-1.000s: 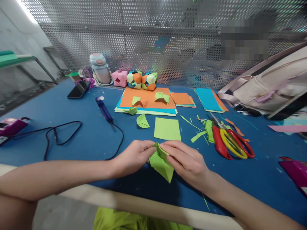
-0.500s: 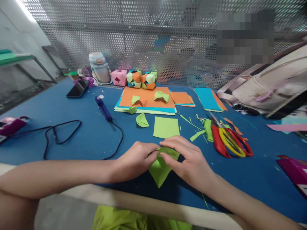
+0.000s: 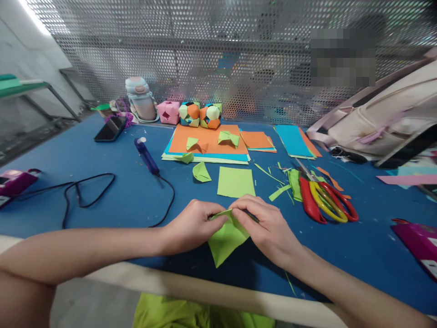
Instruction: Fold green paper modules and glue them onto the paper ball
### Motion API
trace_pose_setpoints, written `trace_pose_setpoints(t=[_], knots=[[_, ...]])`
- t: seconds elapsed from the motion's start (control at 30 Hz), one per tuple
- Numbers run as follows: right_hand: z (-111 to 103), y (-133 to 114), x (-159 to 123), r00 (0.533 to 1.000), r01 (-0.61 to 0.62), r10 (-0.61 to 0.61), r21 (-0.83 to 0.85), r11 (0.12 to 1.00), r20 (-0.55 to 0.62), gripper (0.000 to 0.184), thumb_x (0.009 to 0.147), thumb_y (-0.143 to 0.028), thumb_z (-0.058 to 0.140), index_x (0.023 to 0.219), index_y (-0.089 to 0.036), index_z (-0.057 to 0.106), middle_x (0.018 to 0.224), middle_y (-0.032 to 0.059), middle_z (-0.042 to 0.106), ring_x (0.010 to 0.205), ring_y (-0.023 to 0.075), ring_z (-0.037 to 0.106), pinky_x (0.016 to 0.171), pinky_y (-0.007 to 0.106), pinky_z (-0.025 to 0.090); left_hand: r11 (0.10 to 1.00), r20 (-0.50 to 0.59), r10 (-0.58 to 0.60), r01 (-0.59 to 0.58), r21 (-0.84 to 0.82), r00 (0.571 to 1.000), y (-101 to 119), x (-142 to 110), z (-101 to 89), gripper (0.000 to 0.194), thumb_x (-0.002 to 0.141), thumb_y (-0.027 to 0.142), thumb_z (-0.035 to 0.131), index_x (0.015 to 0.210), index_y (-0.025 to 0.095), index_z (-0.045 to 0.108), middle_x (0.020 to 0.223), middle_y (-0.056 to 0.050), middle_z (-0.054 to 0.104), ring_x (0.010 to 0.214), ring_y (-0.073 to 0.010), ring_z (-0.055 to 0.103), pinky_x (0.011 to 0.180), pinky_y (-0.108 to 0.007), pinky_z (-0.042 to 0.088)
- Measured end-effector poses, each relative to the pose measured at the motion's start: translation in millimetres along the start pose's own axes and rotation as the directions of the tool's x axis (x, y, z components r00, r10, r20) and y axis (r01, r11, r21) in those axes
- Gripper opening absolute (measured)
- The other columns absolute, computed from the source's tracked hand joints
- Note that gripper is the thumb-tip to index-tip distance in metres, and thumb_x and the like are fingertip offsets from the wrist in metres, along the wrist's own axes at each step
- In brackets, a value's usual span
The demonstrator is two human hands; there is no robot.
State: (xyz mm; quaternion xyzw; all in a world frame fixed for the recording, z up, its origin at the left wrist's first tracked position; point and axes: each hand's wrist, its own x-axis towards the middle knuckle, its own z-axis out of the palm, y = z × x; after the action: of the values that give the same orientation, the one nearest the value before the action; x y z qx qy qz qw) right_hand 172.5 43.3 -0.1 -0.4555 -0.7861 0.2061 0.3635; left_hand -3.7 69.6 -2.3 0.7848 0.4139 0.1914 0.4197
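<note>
A creased green paper square (image 3: 225,241) is held between my two hands near the front edge of the table, one corner pointing down toward me. My left hand (image 3: 194,225) pinches its upper left edge between thumb and fingers. At the upper right edge, my right hand (image 3: 266,225) is closed on the paper, thumb in front. Just beyond lies a flat green sheet (image 3: 236,182). A folded green piece (image 3: 201,172) rests to its left, and another folded green piece (image 3: 228,138) sits on the stacked orange sheets (image 3: 208,132).
Red-and-yellow-handled scissors (image 3: 327,200) lie right among green paper scraps (image 3: 280,191). A blue glue gun (image 3: 146,157) trails a black cord on the left. Folded paper cubes (image 3: 210,116), a bottle (image 3: 141,100), a phone (image 3: 111,128) and a backpack (image 3: 378,118) stand or lie toward the back.
My right fingers have closed from a loose, spread pose onto the paper's upper edge. The green paper has shifted slightly left, while my left hand keeps its pinch.
</note>
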Motion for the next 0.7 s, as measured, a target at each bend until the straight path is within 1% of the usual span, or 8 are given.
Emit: trace_pose_setpoints(t=[0.1, 0.2, 0.3, 0.37, 0.47, 0.57, 0.63, 0.7], knots=[[-1.2, 0.0, 0.6, 0.999, -0.034, 0.034, 0.054, 0.998, 0.017, 0.016, 0.088, -0.019, 0.046, 0.081, -0.020, 0.061, 0.079, 0.0012, 0.066, 0.076, 0.0148, 0.060, 0.068, 0.028, 0.044, 1.000, 0.002, 0.002, -0.002, -0.022, 1.000, -1.6, -0.2, 1.5, 0.026, 0.083, 0.024, 0.041, 0.062, 0.014, 0.052, 0.058, 0.005, 0.036, 0.058, -0.0074, 0.033, 0.053, -0.020, 0.026], [0.0, 1.3, -0.1, 0.999, 0.039, -0.039, -0.001, 0.999, -0.019, 0.012, 0.087, -0.020, 0.051, 0.080, -0.020, 0.060, 0.077, 0.0014, 0.066, 0.074, 0.0151, 0.059, 0.069, 0.029, 0.042, 1.000, 0.008, 0.004, -0.004, 0.001, 1.000, -3.3, -0.2, 3.4, 0.024, 0.082, 0.022, 0.040, 0.062, 0.014, 0.052, 0.058, 0.005, 0.036, 0.059, -0.0075, 0.034, 0.053, -0.020, 0.026], [3.0, 4.0, -1.1, 0.990, 0.133, -0.137, -0.081, 0.988, -0.039, 0.017, 0.089, -0.016, 0.048, 0.077, -0.019, 0.059, 0.072, 0.0016, 0.064, 0.070, 0.0143, 0.057, 0.069, 0.030, 0.040, 1.000, 0.027, -0.004, 0.003, 0.004, 1.000, -5.4, 1.3, 5.0, 0.028, 0.083, 0.026, 0.041, 0.058, 0.014, 0.046, 0.057, 0.005, 0.031, 0.057, -0.0075, 0.032, 0.051, -0.021, 0.023], [4.2, 6.6, -0.8, 0.989, 0.138, -0.141, -0.083, 0.987, -0.031, 0.018, 0.090, -0.016, 0.047, 0.076, -0.018, 0.059, 0.072, 0.0022, 0.063, 0.070, 0.0146, 0.057, 0.070, 0.029, 0.040, 1.000, 0.037, -0.008, 0.009, -0.026, 0.999, -7.6, 3.0, 5.7, 0.029, 0.083, 0.028, 0.042, 0.057, 0.014, 0.044, 0.057, 0.005, 0.029, 0.057, -0.0075, 0.031, 0.050, -0.021, 0.022], [2.5, 10.9, 2.0, 0.999, -0.030, 0.031, 0.045, 0.999, -0.019, 0.020, 0.090, -0.023, 0.047, 0.076, -0.019, 0.060, 0.075, 0.0022, 0.064, 0.072, 0.0147, 0.058, 0.069, 0.027, 0.042, 0.995, 0.022, -0.035, 0.037, -0.094, 0.999, -11.9, 5.7, 6.6, 0.030, 0.081, 0.029, 0.044, 0.055, 0.015, 0.044, 0.056, 0.005, 0.029, 0.056, -0.0074, 0.030, 0.050, -0.021, 0.022], [-0.7, 14.6, 5.2, 0.962, -0.253, 0.272, 0.272, 0.928, -0.035, 0.023, 0.089, -0.035, 0.046, 0.083, -0.020, 0.061, 0.083, 0.0029, 0.064, 0.077, 0.0155, 0.060, 0.069, 0.026, 0.044, 0.970, -0.010, -0.108, 0.103, -0.219, 0.994, -16.2, 7.2, 7.4, 0.025, 0.079, 0.032, 0.047, 0.063, 0.014, 0.053, 0.058, 0.004, 0.039, 0.057, -0.0084, 0.035, 0.051, -0.021, 0.026], [0.2, 16.5, 4.9, 0.932, -0.315, 0.359, 0.390, 0.865, -0.043, 0.026, 0.087, -0.042, 0.047, 0.088, -0.020, 0.059, 0.083, 0.0026, 0.062, 0.077, 0.0157, 0.058, 0.067, 0.026, 0.045, 0.944, -0.045, -0.158, 0.138, -0.299, 0.986, -17.7, 7.8, 7.9, 0.026, 0.078, 0.035, 0.048, 0.068, 0.013, 0.057, 0.061, 0.003, 0.045, 0.058, -0.0094, 0.038, 0.051, -0.021, 0.029], [4.9, 18.2, 2.0, 0.923, -0.330, 0.383, 0.442, 0.834, -0.033, 0.026, 0.084, -0.045, 0.051, 0.089, -0.020, 0.054, 0.079, 0.0009, 0.057, 0.073, 0.0145, 0.055, 0.064, 0.025, 0.044, 0.924, -0.079, -0.190, 0.150, -0.352, 0.979, -17.9, 8.3, 8.2, 0.026, 0.077, 0.036, 0.049, 0.068, 0.012, 0.056, 0.062, 0.002, 0.047, 0.058, -0.0096, 0.039, 0.052, -0.021, 0.031]])
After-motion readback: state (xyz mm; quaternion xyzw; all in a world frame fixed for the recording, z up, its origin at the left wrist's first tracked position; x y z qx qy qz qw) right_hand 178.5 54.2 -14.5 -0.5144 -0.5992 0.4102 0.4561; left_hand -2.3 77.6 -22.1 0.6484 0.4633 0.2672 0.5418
